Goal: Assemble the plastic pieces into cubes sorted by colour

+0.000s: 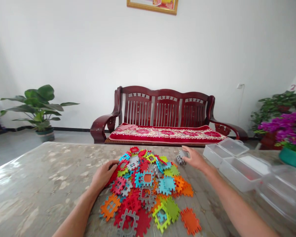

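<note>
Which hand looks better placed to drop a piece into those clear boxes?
The right hand, probably. It already holds grey pieces and is closest to the clear boxes on that side. The left hand rests on the pile, far from them.

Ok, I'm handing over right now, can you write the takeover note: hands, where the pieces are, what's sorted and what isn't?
Left hand: resting open on the left edge of the pile of colourful interlocking tiles on the table.
Right hand: beyond the pile's far right, fingers closed on a small stack of grey tiles.
Clear plastic boxes: lined up to the right, lids open; contents hard to tell.
Done: only the grey stack is apart from the pile.
Left: nearly all tiles still mixed in one heap.
</note>
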`<state>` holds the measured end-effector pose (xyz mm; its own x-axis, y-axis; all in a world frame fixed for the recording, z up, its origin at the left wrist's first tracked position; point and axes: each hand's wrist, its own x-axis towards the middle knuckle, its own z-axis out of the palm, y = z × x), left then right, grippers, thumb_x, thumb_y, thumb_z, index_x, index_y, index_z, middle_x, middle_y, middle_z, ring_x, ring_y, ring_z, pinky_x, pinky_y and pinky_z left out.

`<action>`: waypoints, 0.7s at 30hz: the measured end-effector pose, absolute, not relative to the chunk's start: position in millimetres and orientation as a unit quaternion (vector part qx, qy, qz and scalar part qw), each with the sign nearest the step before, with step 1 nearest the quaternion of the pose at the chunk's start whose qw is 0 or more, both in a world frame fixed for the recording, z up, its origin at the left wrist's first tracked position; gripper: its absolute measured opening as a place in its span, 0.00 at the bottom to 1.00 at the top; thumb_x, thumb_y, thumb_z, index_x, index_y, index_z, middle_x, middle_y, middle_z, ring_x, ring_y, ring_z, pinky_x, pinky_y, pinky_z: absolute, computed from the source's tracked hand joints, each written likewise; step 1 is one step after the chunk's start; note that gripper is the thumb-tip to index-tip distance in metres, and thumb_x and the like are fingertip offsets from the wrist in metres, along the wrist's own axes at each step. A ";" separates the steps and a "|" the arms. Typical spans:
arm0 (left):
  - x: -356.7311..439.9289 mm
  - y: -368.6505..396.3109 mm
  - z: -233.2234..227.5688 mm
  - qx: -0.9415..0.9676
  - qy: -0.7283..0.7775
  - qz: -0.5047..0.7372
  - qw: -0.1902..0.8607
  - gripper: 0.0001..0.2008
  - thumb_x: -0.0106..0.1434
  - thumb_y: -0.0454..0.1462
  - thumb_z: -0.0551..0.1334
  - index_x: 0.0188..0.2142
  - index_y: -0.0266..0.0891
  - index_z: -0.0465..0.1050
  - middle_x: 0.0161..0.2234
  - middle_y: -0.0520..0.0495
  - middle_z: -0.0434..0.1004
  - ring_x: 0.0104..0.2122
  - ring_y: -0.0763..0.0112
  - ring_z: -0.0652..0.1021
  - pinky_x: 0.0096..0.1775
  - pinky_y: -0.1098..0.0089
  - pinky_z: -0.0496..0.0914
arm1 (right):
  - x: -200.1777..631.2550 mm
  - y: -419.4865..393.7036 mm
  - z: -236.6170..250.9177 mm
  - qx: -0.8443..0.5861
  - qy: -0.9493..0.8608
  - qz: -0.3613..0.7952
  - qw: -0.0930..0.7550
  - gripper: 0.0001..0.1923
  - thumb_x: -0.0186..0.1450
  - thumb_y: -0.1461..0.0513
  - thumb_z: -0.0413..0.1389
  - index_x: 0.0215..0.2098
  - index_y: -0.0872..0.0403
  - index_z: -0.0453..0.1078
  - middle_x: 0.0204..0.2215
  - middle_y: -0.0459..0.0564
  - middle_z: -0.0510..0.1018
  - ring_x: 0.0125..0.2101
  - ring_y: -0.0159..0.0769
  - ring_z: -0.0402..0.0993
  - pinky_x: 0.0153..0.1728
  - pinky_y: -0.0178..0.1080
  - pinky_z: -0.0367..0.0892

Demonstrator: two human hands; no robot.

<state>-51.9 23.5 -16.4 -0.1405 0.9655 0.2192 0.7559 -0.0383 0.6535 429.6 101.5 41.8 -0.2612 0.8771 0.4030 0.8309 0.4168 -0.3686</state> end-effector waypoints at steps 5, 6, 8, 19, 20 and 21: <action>-50.1 22.0 -12.7 0.636 0.676 0.339 0.155 0.20 0.61 0.45 0.53 0.46 0.44 0.77 0.46 0.48 0.82 0.47 0.59 0.79 0.52 0.63 0.69 | 431.9 112.0 36.9 -0.528 -0.818 0.063 0.220 0.36 0.53 0.62 0.59 0.60 0.57 0.65 0.55 0.61 0.74 0.54 0.49 0.71 0.56 0.50 0.62; -49.4 21.3 -11.4 0.637 0.675 0.339 0.156 0.20 0.61 0.45 0.53 0.46 0.44 0.77 0.46 0.48 0.82 0.47 0.59 0.79 0.52 0.63 0.68 | 431.6 113.0 36.1 -0.529 -0.819 0.064 0.213 0.38 0.52 0.62 0.60 0.61 0.57 0.65 0.57 0.60 0.73 0.55 0.50 0.70 0.56 0.50 0.61; -48.1 20.1 -8.8 0.637 0.675 0.338 0.157 0.19 0.61 0.45 0.53 0.45 0.44 0.77 0.46 0.48 0.82 0.47 0.59 0.79 0.52 0.63 0.68 | 430.2 114.7 35.0 -0.535 -0.819 0.063 0.200 0.42 0.49 0.61 0.62 0.63 0.54 0.63 0.59 0.59 0.70 0.57 0.51 0.67 0.58 0.50 0.59; -47.9 19.1 -9.1 0.640 0.670 0.340 0.158 0.19 0.62 0.44 0.53 0.46 0.44 0.77 0.45 0.48 0.82 0.46 0.60 0.79 0.50 0.65 0.69 | 420.1 130.8 31.5 -0.555 -0.823 0.068 0.096 0.45 0.47 0.65 0.58 0.65 0.53 0.61 0.59 0.60 0.71 0.57 0.54 0.69 0.57 0.53 0.60; -47.1 18.3 -8.5 0.639 0.671 0.342 0.155 0.19 0.62 0.44 0.53 0.45 0.44 0.77 0.45 0.48 0.82 0.46 0.60 0.79 0.50 0.65 0.69 | 420.6 131.5 30.5 -0.553 -0.824 0.069 0.101 0.44 0.47 0.65 0.58 0.64 0.53 0.62 0.60 0.60 0.70 0.57 0.53 0.68 0.58 0.53 0.59; -46.2 17.4 -7.6 0.638 0.672 0.345 0.152 0.18 0.62 0.43 0.53 0.45 0.44 0.77 0.45 0.48 0.82 0.46 0.60 0.79 0.49 0.65 0.69 | 421.5 131.9 29.5 -0.551 -0.825 0.070 0.107 0.43 0.47 0.65 0.58 0.64 0.53 0.63 0.60 0.59 0.70 0.57 0.52 0.68 0.58 0.52 0.59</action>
